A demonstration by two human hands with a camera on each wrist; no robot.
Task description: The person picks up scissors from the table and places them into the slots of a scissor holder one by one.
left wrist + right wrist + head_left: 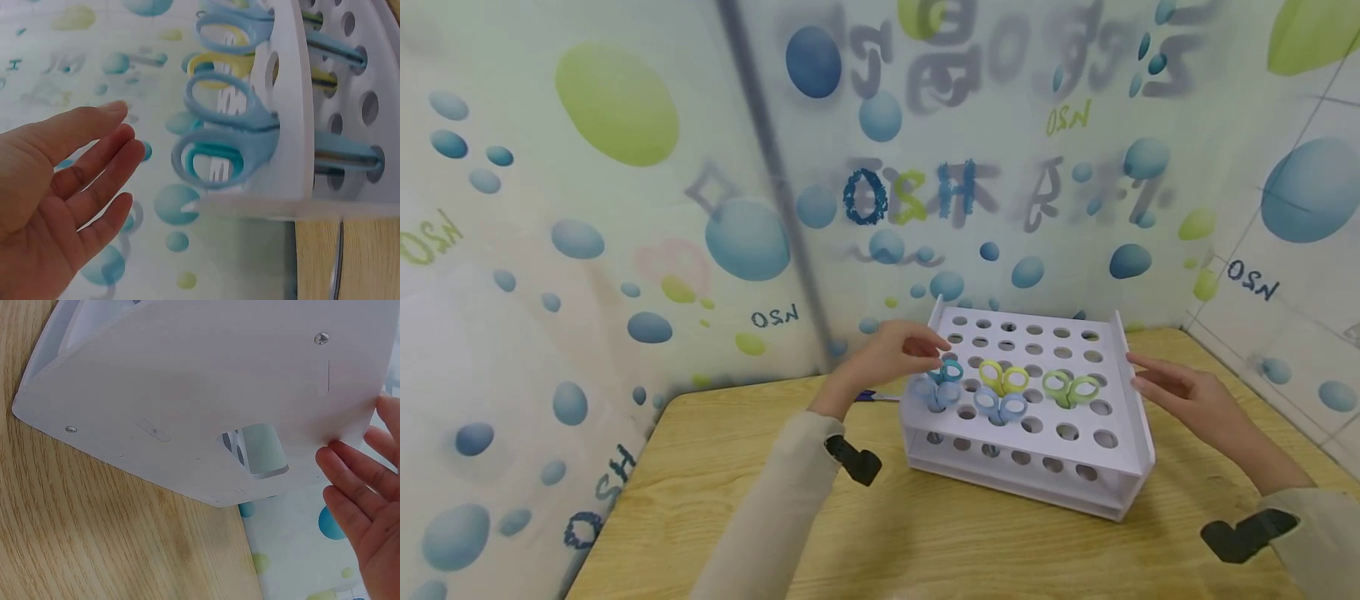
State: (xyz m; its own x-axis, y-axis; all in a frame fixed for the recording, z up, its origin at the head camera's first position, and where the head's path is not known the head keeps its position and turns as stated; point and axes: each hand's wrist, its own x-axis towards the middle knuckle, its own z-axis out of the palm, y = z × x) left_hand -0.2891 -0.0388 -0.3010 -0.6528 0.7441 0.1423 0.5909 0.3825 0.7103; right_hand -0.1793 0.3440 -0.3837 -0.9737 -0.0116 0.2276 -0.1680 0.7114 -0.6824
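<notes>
A white two-tier rack [1135,417] with rows of round holes stands on the table. Several scissors sit handles-up in its holes: a teal pair [953,372] and a light blue pair [215,134] at the left, yellow scissors [1004,380] with another light blue pair [1000,406] in front, and green scissors [1070,389] farther right. Beside the rack's left edge, my left hand [887,354] hovers with relaxed, slightly bent fingers, holding nothing; the left wrist view shows it apart from the handles. My right hand [1195,400] touches the rack's right side panel [200,412] with extended fingertips.
A thin object with a dark blue end [867,396] lies on the wooden table [760,483] left of the rack, partly hidden by it. Behind stands a printed curtain [745,242] with blue and green drops. A tiled wall is at the right.
</notes>
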